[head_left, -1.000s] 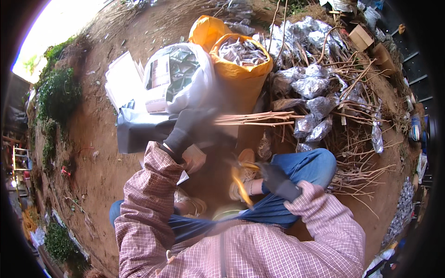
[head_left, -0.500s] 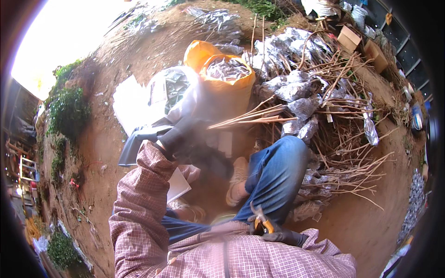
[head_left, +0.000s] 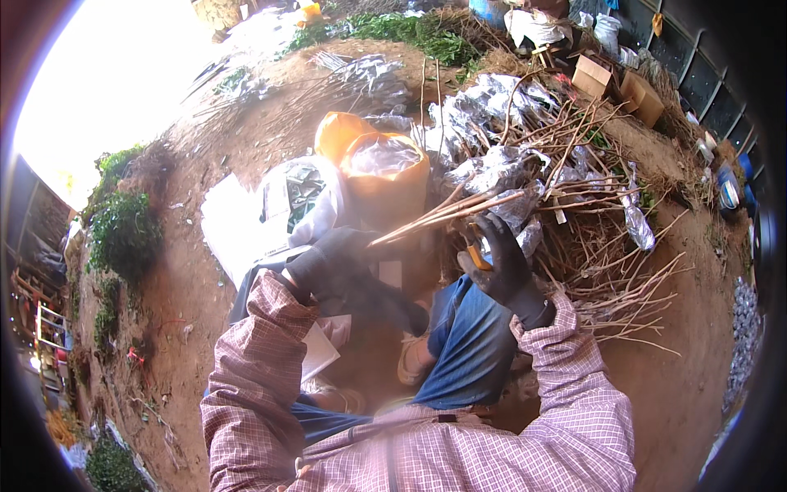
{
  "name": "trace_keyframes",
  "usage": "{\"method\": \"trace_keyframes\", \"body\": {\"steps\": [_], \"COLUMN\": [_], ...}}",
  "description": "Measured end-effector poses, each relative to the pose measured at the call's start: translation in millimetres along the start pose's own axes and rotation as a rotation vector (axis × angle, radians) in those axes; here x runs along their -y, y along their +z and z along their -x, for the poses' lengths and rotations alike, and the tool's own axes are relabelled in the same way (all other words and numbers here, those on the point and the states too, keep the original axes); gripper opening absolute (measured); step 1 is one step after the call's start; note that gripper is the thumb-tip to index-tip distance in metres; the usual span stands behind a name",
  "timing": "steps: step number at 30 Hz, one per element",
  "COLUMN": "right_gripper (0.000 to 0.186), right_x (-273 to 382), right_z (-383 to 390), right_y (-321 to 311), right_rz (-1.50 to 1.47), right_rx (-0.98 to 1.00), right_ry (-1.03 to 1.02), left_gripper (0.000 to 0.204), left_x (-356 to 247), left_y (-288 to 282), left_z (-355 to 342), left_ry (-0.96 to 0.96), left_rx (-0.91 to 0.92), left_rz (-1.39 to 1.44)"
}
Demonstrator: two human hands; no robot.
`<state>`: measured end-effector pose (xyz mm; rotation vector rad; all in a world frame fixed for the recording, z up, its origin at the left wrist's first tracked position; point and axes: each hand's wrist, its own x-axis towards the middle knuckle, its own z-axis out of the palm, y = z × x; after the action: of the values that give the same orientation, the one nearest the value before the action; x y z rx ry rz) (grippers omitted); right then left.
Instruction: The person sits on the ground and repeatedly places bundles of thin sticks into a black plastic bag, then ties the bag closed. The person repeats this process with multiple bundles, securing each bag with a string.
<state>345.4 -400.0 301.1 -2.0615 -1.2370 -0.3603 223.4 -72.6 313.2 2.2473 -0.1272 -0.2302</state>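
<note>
Up from the lap comes the right hand (head_left: 507, 266), now just below the bare stems (head_left: 447, 217), its gloved thumb and fingers curled about yellow-handled pruning shears (head_left: 478, 257); whether these touch the stems, I cannot tell. On the other side, the left hand (head_left: 332, 258) closes round the stems' lower ends, and they slant up rightward. Beyond stand a white sack (head_left: 329, 215) and a yellow sack (head_left: 389, 193); silver-wrapped plant bundles (head_left: 496, 169) lie heaped to the right.
</note>
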Motion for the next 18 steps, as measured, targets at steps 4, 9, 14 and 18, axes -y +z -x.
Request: {"method": "trace_keyframes", "body": {"steps": [4,9,14,18], "right_gripper": [0.041,0.035,0.029,0.018], "right_x": [-14.7,-14.7,1.4,-12.5], "right_z": [12.8,0.7,-20.8,-26.3], "right_y": [2.2,-22.6,-38.6,-15.9], "right_rz": [-0.108,0.033,0.162,-0.185], "right_rx": [0.084,-0.080,-0.144,0.045], "right_ry": [0.266,0.123,-0.211,0.329], "left_gripper": [0.029,0.029,0.029,0.031], "left_x": [4.3,23.5,25.9,6.9], "left_y": [2.8,9.3,27.0,21.0], "left_z": [-12.5,-24.7,-28.3,-13.7], "left_ry": [0.037,-0.133,0.148,0.237], "left_rx": [0.012,0.043,0.072,0.078], "left_rz": [-0.077,0.114,-0.103,-0.374]}}
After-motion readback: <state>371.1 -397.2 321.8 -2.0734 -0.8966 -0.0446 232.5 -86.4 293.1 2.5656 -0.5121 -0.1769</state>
